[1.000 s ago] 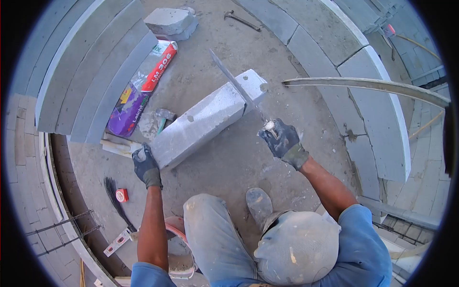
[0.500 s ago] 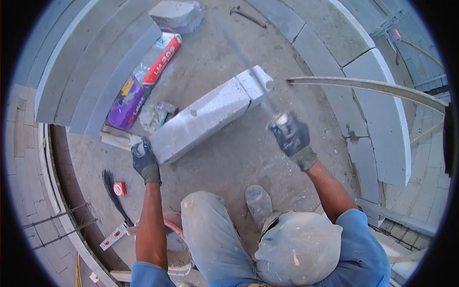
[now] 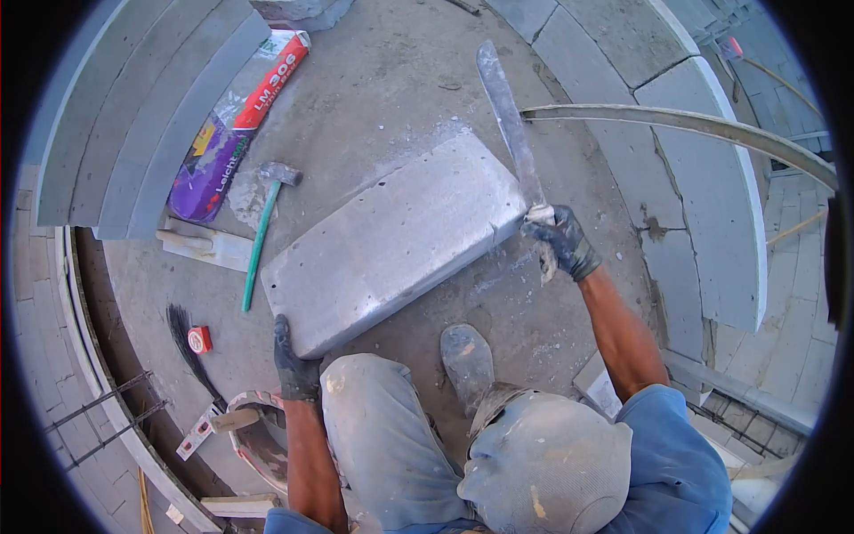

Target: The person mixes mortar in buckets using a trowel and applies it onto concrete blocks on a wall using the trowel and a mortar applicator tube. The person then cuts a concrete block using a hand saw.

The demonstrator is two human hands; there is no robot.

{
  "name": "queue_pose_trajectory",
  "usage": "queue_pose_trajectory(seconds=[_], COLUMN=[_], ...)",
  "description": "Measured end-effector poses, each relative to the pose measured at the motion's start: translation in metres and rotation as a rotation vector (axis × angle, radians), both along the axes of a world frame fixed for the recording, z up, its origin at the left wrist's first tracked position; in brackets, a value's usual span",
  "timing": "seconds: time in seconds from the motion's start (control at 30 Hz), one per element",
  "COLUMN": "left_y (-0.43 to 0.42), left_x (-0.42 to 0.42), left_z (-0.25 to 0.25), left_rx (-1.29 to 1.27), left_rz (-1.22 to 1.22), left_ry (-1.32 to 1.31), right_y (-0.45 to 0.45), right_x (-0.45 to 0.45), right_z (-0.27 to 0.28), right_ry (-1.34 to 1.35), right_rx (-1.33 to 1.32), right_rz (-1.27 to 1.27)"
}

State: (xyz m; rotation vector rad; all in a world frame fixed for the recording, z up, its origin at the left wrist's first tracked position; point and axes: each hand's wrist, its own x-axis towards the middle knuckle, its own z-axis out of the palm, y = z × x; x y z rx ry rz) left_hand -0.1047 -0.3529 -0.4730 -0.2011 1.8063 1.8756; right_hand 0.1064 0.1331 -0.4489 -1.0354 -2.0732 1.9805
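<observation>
A long pale block lies slanted on the floor with its broad face up. My gloved left hand is at its lower left end, the fingers against the end face and partly hidden. In my gloved right hand, beside the block's right end, is a long machete-like blade, held by its wrapped handle and pointing away from me. A hammer with a green handle lies left of the block.
A purple and red bag lies at upper left beside stacked blocks. A curved bar reaches in from the right. At lower left are a red tape measure, a brush, a level and a bucket.
The block has turned so a broader face is up, and the green hammer handle is uncovered. My left hand has moved down with its end. The blade has swung to the block's right side.
</observation>
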Motion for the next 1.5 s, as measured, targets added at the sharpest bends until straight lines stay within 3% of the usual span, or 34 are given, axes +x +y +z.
queue_pose_trajectory(seconds=[0.03, 0.07, 0.17, 0.27, 0.3, 0.33, 0.4, 0.47, 0.5, 0.53, 0.57, 0.63, 1.0, 1.13, 1.27, 1.3, 1.37, 1.4, 1.43, 1.5], left_y=[0.021, 0.009, 0.016, -0.006, -0.011, -0.017, -0.014, -0.008, -0.011, -0.009, 0.012, 0.073, 0.081, 0.075, 0.080, 0.080, 0.082, 0.082, 0.082, 0.078], left_x=[0.002, -0.004, -0.012, -0.032, -0.033, -0.035, -0.047, -0.070, -0.085, -0.096, -0.096, -0.077, -0.069, -0.071, -0.071, -0.065, -0.069, -0.072, -0.073, -0.070], left_z=[0.025, 0.001, -0.008, -0.046, -0.053, -0.058, -0.052, -0.061, -0.080, -0.091, -0.082, -0.044, -0.036, -0.042, -0.036, -0.035, -0.032, -0.031, -0.031, -0.032], left_rx=[0.186, 0.127, 0.020, -0.230, -0.369, -0.503, -0.547, -0.579, -0.605, -0.625, -0.628, -1.353, -1.348, -1.331, -1.309, -1.302, -1.284, -1.279, -1.279, -1.279], left_rz=[0.253, 0.246, 0.237, 0.200, 0.126, 0.054, 0.093, 0.144, 0.083, 0.023, 0.028, 0.099, 0.114, 0.100, 0.114, 0.109, 0.145, 0.156, 0.144, 0.137], left_ry=[-0.323, -0.334, -0.286, -0.230, -0.102, 0.027, -0.035, -0.096, 0.207, 0.508, 0.503, 0.388, 0.368, 0.416, 0.377, 0.367, 0.405, 0.401, 0.409, 0.398], right_y=[-0.008, -0.018, -0.031, -0.050, -0.060, -0.073, -0.105, -0.134, -0.143, -0.150, -0.155, -0.160, -0.168, -0.138, -0.113, -0.112, -0.126, -0.139, -0.158, -0.177], right_x=[0.008, 0.015, 0.026, 0.026, 0.027, 0.031, 0.039, 0.068, 0.077, 0.086, 0.093, 0.104, 0.116, 0.039, 0.006, 0.011, 0.041, 0.069, 0.128, 0.175], right_z=[-0.012, -0.024, -0.039, -0.039, -0.035, -0.029, -0.013, -0.012, -0.008, -0.005, -0.003, -0.005, -0.009, 0.014, -0.012, -0.013, -0.008, -0.001, -0.044, -0.029], right_ry=[-0.007, 0.028, -0.013, 0.063, 0.061, 0.046, 0.081, -0.114, -0.113, -0.134, -0.156, -0.234, -0.308, -0.313, -0.203, -0.147, -0.290, -0.369, -0.341, -0.451], right_rx=[-0.001, 0.009, 0.008, 0.298, 0.293, 0.735, 1.075, 0.354, 0.356, 0.528, 0.698, 0.650, 0.589, 0.623, 0.754, 0.809, 0.682, 0.586, 0.642, 0.645], right_rz=[-0.002, -0.033, -0.065, -0.076, -0.089, -0.082, -0.141, -0.167, -0.163, -0.100, -0.035, -0.018, 0.020, 0.092, 0.088, 0.109, 0.117, 0.131, 0.068, 0.118])
